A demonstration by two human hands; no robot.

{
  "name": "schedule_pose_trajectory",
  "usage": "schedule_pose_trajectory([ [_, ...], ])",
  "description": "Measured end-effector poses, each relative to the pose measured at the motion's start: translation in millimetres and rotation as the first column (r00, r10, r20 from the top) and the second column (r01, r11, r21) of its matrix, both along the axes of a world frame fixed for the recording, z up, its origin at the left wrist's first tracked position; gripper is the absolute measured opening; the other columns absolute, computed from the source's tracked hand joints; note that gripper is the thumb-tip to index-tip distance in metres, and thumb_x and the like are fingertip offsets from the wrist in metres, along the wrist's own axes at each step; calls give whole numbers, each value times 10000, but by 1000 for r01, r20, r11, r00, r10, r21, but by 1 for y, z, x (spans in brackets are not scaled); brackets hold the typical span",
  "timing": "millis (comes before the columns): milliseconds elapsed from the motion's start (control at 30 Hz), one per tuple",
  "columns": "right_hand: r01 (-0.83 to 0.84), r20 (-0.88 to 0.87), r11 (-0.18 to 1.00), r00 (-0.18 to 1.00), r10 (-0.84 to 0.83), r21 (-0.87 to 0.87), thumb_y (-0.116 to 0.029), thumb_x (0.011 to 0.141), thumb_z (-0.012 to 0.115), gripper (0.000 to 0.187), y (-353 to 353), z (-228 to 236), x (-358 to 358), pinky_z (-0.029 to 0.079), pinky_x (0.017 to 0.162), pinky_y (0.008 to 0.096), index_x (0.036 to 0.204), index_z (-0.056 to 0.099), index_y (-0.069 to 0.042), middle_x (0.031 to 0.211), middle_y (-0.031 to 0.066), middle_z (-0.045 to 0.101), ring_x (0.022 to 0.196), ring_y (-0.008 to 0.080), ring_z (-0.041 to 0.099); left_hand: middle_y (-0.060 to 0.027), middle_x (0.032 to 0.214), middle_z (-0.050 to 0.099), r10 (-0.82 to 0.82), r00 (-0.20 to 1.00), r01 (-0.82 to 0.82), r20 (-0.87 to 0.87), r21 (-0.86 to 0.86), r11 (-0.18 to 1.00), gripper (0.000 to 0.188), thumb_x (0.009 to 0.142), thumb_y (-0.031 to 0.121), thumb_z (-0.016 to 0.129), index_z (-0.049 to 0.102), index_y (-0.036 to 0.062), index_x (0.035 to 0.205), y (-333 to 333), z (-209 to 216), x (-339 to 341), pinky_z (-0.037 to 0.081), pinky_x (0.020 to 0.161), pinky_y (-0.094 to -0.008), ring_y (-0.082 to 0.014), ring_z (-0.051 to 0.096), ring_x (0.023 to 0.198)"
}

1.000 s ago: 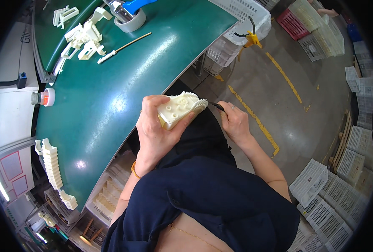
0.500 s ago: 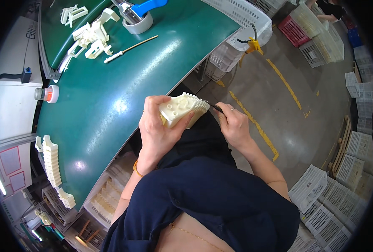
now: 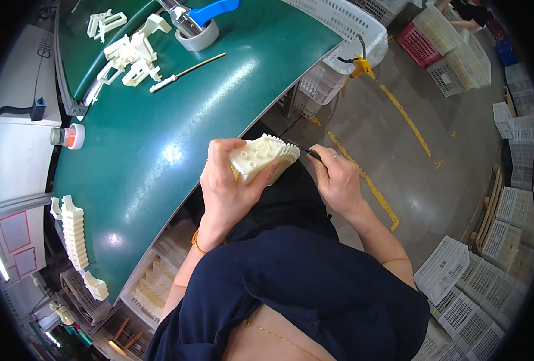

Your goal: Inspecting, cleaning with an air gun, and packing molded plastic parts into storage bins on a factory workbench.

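Observation:
My left hand (image 3: 228,175) is closed around a cream plastic part (image 3: 256,155) with a row of ridges along its far right edge and small round bosses on its face. It is held over my lap, just off the table edge. My right hand (image 3: 339,177) grips the black handle of a thin dark tool (image 3: 313,154), whose slim tip reaches the ridged edge. Whether the tip touches the plastic is too small to tell.
Cream plastic pieces (image 3: 128,57), a stick with a white-wrapped end (image 3: 189,72), a tape roll (image 3: 198,40) and a blue-handled tool (image 3: 213,9) lie on the green table (image 3: 152,126). A row of cream parts (image 3: 74,234) lines its left edge. Stacked white crates (image 3: 441,268) stand right.
My right hand and the tool have shifted very slightly right, drawing the tip a little back along the ridged edge. My left hand keeps the plastic part nearly still.

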State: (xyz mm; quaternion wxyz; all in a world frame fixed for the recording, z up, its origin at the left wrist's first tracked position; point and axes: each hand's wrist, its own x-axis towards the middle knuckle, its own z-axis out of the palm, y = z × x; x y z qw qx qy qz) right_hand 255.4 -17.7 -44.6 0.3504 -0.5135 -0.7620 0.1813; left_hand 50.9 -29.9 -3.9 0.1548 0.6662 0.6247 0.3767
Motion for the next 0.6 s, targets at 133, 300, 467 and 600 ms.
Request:
schedule_pose_trajectory([
  [133,-38,68,999,997,37,21,-53,830,629,141,1,11,-4,430,498,353,964,588,-45,729,107,584,572,270,578,-113,878,555,6,999,-8,49,34,999,509,649,207,834,498,31,989,1,-1,2,488,627,-364,-299,601,727],
  [300,-30,100,999,995,28,23,-58,829,627,138,1,9,-3,432,495,355,961,587,-51,727,94,584,566,261,575,-113,879,552,-3,999,2,43,31,1000,509,649,210,833,498,31,987,2,-1,2,486,624,-364,-297,601,733],
  [467,-28,92,1000,995,27,10,-50,832,616,138,3,-2,7,442,507,363,967,587,-53,732,96,588,584,274,585,-116,879,550,-1,999,1,45,18,1000,508,651,211,831,497,31,989,3,-2,4,487,627,-362,-298,599,731],
  [600,37,153,998,988,-28,-59,-43,841,604,145,2,-19,14,451,520,375,985,595,-56,752,115,600,606,316,589,-125,845,624,-21,1000,20,22,49,999,538,670,200,834,466,43,1031,-3,-1,-1,506,678,-339,-266,650,765],
])
